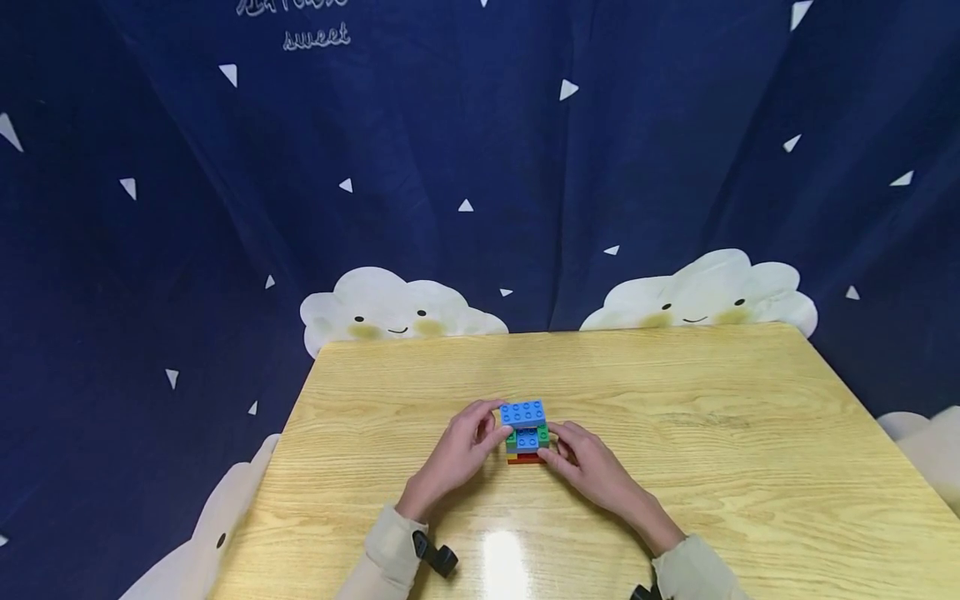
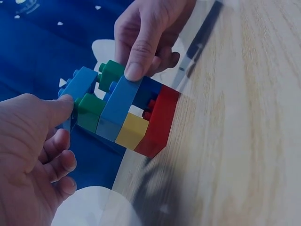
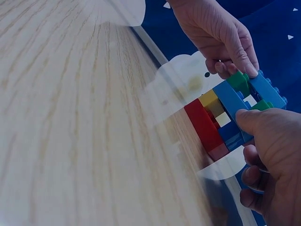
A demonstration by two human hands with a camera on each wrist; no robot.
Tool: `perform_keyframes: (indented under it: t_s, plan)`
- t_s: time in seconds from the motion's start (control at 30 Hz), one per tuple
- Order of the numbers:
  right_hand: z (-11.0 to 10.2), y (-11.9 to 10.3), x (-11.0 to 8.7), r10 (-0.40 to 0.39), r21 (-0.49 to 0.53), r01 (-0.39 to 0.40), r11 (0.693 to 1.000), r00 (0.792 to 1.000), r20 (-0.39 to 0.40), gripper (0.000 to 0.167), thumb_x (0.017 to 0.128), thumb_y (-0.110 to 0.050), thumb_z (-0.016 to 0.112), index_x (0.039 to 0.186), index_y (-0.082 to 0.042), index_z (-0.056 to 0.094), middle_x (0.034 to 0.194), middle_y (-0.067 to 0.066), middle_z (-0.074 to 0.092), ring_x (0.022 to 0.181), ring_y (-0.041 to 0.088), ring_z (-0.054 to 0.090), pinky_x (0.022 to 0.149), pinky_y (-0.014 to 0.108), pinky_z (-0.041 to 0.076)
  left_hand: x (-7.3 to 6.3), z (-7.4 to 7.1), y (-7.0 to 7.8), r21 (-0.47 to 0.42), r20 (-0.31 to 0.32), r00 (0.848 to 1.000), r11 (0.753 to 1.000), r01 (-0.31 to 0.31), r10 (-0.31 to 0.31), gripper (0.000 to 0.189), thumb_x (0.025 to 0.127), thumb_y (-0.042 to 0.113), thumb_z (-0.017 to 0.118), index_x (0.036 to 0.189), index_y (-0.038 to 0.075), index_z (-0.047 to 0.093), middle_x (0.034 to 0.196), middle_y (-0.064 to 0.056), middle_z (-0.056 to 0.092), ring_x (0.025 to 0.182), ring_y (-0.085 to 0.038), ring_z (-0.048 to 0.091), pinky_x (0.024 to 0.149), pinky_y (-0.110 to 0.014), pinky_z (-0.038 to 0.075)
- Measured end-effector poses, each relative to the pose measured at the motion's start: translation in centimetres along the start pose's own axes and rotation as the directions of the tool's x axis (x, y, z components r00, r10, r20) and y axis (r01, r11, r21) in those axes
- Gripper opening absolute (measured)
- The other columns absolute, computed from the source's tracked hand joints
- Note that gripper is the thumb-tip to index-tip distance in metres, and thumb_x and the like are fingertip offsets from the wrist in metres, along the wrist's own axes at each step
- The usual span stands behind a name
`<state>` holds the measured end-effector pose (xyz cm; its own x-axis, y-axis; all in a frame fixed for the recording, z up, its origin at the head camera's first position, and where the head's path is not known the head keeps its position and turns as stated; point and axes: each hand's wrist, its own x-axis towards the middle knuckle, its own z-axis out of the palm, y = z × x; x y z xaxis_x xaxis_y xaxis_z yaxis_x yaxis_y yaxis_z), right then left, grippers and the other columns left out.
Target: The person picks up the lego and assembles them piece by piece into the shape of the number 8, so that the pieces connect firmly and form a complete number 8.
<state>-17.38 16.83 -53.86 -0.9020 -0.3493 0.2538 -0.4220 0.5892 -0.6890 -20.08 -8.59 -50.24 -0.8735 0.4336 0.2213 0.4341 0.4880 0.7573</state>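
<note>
A small stack of toy building bricks stands on the table. Its base is a red brick, with a yellow brick and a dark blue brick above. Over these lies a long blue brick bearing two green bricks, one near each end. My left hand pinches the top blue brick by one end, thumb on its near side. That brick lies at the green bricks; whether it is fully seated I cannot tell. My right hand grips the stack's right side, its thumb on the long blue brick.
The wooden table extends around the stack on all sides. Behind it hangs a dark blue curtain with white triangles and smiling clouds. A black wrist camera is strapped at the left sleeve.
</note>
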Motion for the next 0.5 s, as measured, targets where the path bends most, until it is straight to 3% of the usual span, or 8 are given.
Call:
perform_keyframes:
  t_s: [0.27,0.5]
  plan:
    - [0.06,0.02,0.04,0.000,-0.004,0.000,1.000,1.000,-0.005,0.044,0.102,-0.037,0.069,0.136,-0.009,0.067,0.079,-0.011,0.047,0.065,0.002,0.041,0.057,0.021,0.035,-0.24,0.08,0.13,0.003,0.006,0.999,0.999,-0.035,0.035,0.046,0.105,0.031,0.065,0.142,0.005,0.061,0.088,0.005,0.053,0.077,-0.009,0.049,0.066,-0.023,0.042]
    - [-0.05,-0.14,0.01,0.017,-0.006,-0.017,1.000,1.000,0.011,0.047,0.103,-0.041,0.066,0.139,-0.010,0.066,0.080,-0.011,0.047,0.066,0.003,0.042,0.058,0.021,0.035,-0.59,0.17,0.34,0.010,0.017,0.999,0.999,-0.034,0.034,0.045,0.104,0.032,0.065,0.142,0.008,0.061,0.088,0.006,0.053,0.076,-0.008,0.049,0.065,-0.022,0.043]
